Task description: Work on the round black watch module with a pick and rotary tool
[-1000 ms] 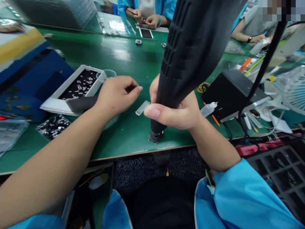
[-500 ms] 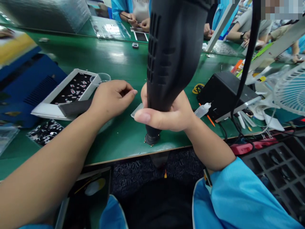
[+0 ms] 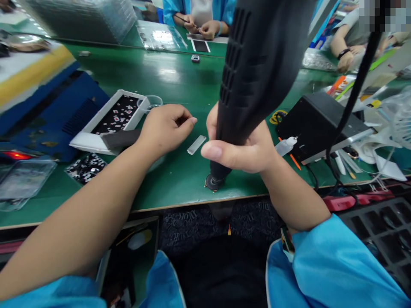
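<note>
In the head view, my right hand is wrapped round a black heat gun with slotted vents. The gun stands nearly upright, its round nozzle end pointing down close to the table's front edge. A small gold-edged piece peeks out beneath the nozzle, mostly hidden by it. My left hand is closed at the left, thumb and forefinger brought together. Whatever may be between those fingers is hidden. A clear rectangular block lies on the green table between my two hands.
Left stand a white tray of small parts, a clear cup, a bag of black pieces and a blue machine. Right are a black box, a dropper bottle and a hanging cable. A co-worker's hands are opposite.
The whole view has shifted, so things appear farther right. The clear block, partly covered by my right thumb before, now shows fully. Both hands keep their grip shape.
</note>
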Motion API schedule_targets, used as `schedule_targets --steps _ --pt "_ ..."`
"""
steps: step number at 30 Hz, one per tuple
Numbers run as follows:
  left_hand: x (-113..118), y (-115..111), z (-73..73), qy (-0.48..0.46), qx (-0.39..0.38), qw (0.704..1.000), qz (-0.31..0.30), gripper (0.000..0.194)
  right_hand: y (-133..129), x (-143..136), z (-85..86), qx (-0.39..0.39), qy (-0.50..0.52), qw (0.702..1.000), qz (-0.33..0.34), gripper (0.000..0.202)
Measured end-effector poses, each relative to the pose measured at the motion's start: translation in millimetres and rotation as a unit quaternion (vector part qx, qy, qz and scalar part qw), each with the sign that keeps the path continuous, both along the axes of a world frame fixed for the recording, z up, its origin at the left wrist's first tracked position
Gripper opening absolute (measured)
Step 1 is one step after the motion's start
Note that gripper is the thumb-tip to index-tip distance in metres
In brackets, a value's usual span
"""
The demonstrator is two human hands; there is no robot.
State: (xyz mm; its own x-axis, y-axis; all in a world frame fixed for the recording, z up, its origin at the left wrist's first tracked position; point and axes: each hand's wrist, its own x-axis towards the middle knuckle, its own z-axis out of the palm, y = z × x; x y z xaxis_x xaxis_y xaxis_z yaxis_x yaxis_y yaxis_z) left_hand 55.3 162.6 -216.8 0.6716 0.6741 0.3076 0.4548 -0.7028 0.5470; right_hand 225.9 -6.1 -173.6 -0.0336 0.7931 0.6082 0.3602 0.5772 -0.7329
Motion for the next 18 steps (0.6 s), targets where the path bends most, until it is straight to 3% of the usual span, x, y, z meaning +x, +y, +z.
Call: schedule_targets --steps 6,18 --pt "3 -14 12.3 -0.016 -0.025 0.999 0.033 0.023 -3 -1 5.6 -0.004 -0.009 1.0 -0.019 0.076" --pt "1 -15 11.2 0.002 -0.004 1.0 0.021 0.025 3 6 -3.2 0.031 -0.011 0.999 -0.023 0.079"
